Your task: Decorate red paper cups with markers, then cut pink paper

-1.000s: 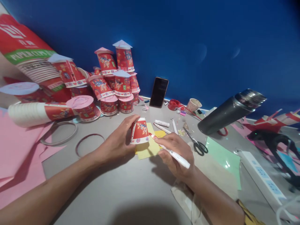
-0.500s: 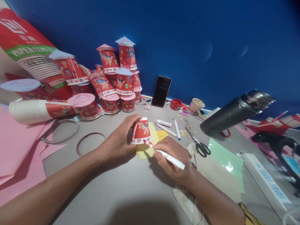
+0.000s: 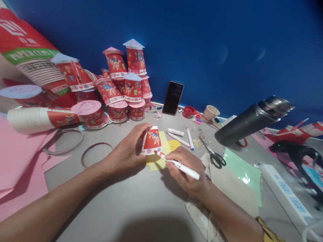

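My left hand (image 3: 131, 148) is wrapped round a red and white paper cup (image 3: 152, 139), which stands upside down with its rim low. Between the thumb and fingers of my right hand (image 3: 185, 164) is a white marker (image 3: 184, 169) with a red tip. That tip touches, or nearly touches, the white band along the cup's rim at the lower right. Yellow paper (image 3: 164, 144) lies beneath and beside the cup. Just beyond my right hand are a glue stick (image 3: 176, 132) and two other white markers, one with a blue end (image 3: 190, 138).
Stacked paper cups (image 3: 133, 90) with cone and disc tops stand at the back left. A phone (image 3: 173, 98) leans on the blue wall. Scissors (image 3: 214, 156), a black flask (image 3: 248, 122), green film (image 3: 244, 173) and a power strip (image 3: 286, 193) lie right. Two rings (image 3: 83, 156) lie left.
Almost nothing differs. The whole view has shifted very slightly, and the marker still meets the cup near its rim.
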Demonstrator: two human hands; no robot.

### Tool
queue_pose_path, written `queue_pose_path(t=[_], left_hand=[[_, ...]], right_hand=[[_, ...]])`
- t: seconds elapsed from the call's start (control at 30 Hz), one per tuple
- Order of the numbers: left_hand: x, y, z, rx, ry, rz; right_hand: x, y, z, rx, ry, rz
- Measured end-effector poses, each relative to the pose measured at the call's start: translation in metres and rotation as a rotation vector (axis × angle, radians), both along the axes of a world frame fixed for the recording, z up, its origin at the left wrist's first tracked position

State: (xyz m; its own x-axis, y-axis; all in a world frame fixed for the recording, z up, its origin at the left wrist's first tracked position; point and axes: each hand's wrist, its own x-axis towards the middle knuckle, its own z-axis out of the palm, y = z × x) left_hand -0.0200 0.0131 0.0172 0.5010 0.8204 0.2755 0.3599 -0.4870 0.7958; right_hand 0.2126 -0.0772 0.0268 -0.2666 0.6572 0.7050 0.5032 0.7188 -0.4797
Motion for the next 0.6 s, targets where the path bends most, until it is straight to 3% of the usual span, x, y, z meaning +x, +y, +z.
queue_pose_path(t=[0.6], left_hand=[[0.0003,-0.0009,0.0020,0.019,0.014,-0.005]], right_hand=[[-0.0016,-0.0001,0.0013,-0.004,0.008,-0.017]])
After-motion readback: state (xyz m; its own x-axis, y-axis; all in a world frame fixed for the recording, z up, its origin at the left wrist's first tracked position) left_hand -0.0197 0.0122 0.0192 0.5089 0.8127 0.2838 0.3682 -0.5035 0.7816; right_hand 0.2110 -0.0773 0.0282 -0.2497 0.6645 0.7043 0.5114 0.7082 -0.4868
